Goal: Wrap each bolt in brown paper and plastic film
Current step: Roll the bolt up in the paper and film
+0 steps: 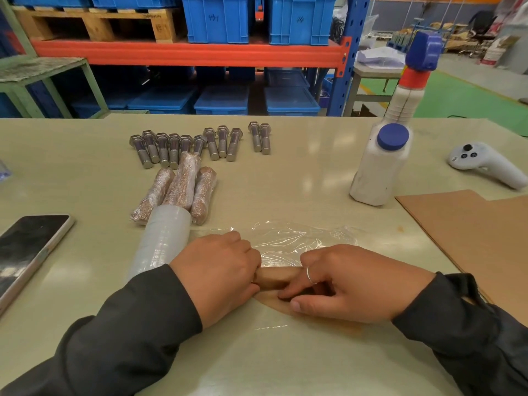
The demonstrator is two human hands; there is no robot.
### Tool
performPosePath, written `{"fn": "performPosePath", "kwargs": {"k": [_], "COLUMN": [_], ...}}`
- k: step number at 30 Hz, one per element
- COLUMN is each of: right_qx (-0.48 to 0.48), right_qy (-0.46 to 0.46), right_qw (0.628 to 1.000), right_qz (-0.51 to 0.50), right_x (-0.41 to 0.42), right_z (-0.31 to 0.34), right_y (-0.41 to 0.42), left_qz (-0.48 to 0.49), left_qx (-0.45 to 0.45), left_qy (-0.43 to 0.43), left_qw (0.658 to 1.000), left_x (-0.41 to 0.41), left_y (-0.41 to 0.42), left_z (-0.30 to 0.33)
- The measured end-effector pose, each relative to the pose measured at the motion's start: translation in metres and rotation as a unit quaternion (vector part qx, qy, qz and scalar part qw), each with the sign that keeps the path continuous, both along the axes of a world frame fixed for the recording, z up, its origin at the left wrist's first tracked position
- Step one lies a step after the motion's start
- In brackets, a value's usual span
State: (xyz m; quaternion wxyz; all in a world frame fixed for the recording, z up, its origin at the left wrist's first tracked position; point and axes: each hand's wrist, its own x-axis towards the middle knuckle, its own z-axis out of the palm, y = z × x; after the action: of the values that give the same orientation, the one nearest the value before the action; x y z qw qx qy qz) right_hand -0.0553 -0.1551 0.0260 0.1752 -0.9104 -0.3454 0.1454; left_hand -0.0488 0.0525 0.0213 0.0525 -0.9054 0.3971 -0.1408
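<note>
Both hands [220, 270] [343, 281] grip paper-wrapped bolt [278, 277] between them.

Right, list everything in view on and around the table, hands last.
bare bolts: eleven, silver, far row on table
wrapped bolts: three, brown under film, near the row
film roll: one, clear-grey, by left hand
paper-wrapped bolt: one, brown, between hands
loose film: clear sheet, beyond hands
brown sheets: stack, right edge
bottle: one, white, blue cap
phone: black, left
controller: white, right
crates: blue, on rack
left hand: grips roll
right hand: grips roll
</note>
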Motion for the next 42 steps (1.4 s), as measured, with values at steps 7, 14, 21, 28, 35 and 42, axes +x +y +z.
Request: {"fn": "performPosePath", "kwargs": {"k": [7,14,21,28,35,42], "right_qx": [0.055,-0.039,-0.096,-0.145,-0.158,-0.160], "right_qy": [-0.209,-0.240,-0.302,-0.284,-0.236,-0.227], "right_qw": [0.975,0.965,0.941,0.946,0.954,0.957], "right_qz": [-0.058,-0.095,-0.116,-0.062,-0.093,-0.083], "right_x": [-0.003,0.000,-0.003,0.000,0.006,0.010], "right_z": [0.002,-0.005,-0.002,0.001,0.004,0.002], "right_y": [0.002,0.008,0.009,0.007,-0.008,-0.015], "left_qz": [-0.005,0.010,-0.006,-0.020,-0.006,0.003], "left_qx": [-0.062,-0.092,-0.093,-0.071,-0.028,-0.049], "left_qy": [0.007,0.024,0.029,0.013,0.009,0.050], "left_qw": [0.998,0.995,0.995,0.997,1.000,0.998], "left_x": [-0.001,-0.001,0.000,0.001,0.000,0.000], "left_y": [0.008,0.010,0.012,0.012,0.007,0.008], "left_z": [-0.001,0.002,0.001,-0.001,-0.003,-0.001]}}
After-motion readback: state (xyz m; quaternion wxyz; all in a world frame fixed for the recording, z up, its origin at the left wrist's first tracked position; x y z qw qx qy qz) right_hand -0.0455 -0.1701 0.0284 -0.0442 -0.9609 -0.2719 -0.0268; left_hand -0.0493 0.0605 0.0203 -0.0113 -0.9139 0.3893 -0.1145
